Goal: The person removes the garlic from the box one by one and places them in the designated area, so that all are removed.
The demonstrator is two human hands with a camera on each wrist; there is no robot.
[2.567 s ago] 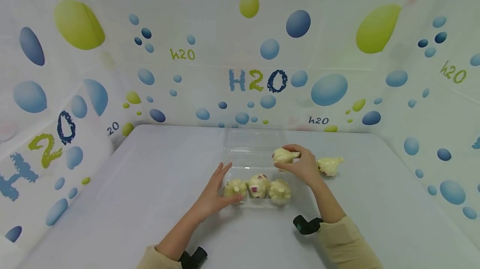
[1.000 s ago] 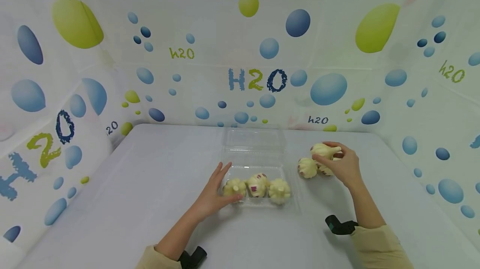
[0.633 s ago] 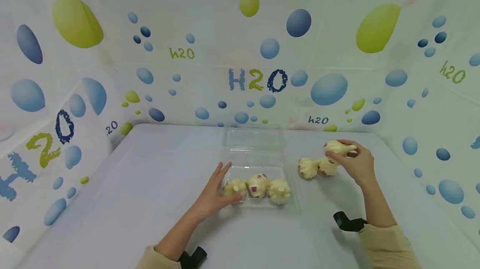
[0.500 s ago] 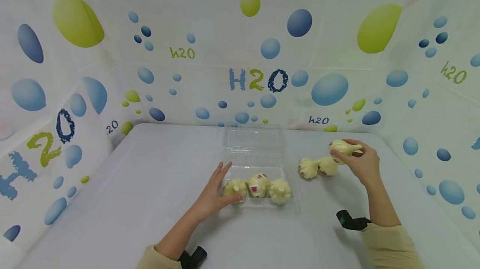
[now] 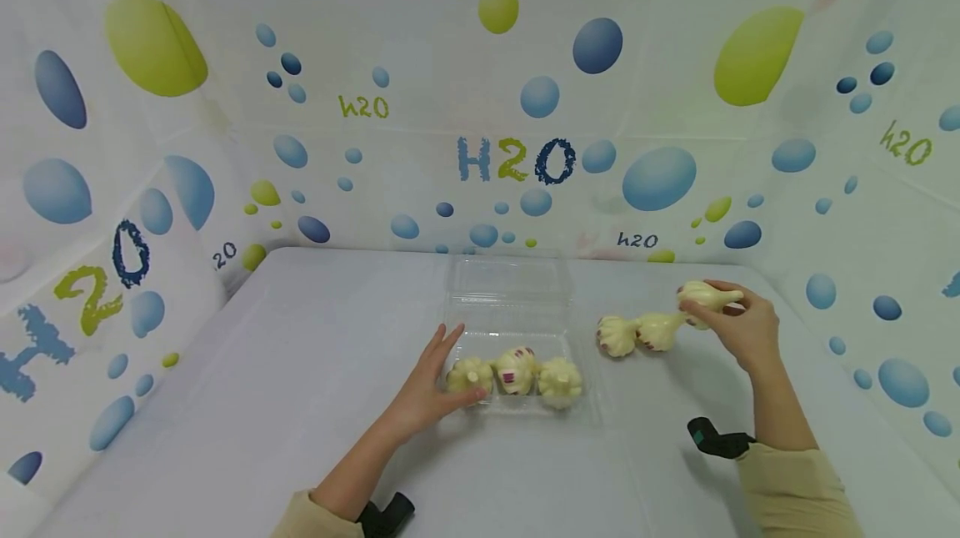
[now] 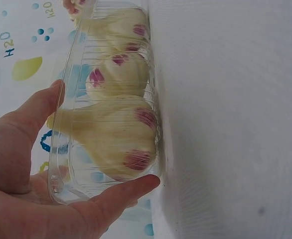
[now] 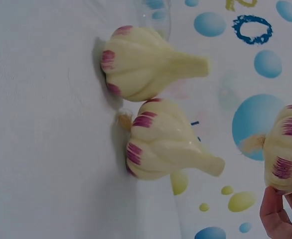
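My right hand (image 5: 746, 329) holds a garlic bulb (image 5: 703, 301), pale with purple patches, pinched between thumb and fingertips above the table. In the right wrist view, that bulb (image 7: 288, 149) hangs at the right edge with fingertips (image 7: 273, 211) against it. Two more bulbs, one at left (image 5: 617, 336) and one at right (image 5: 657, 331), lie side by side below. My left hand (image 5: 420, 396) spreads straight fingers along the left end of a clear plastic container (image 6: 61, 191). Three bulbs sit in it, the nearest garlic bulb (image 6: 111, 137) beside my thumb (image 6: 136, 188).
The container's clear lid (image 5: 510, 279) lies folded back behind it. White cloth covers the table (image 5: 300, 338), and a sheet (image 5: 420, 37) printed with drops hangs at the back and sides. Black wrist cameras (image 5: 716, 439) jut from both sleeves.
My right hand has carried a bulb from above the container toward the right, past the lying bulbs. A second bulb now lies beside the one on the table. My left hand stays put.
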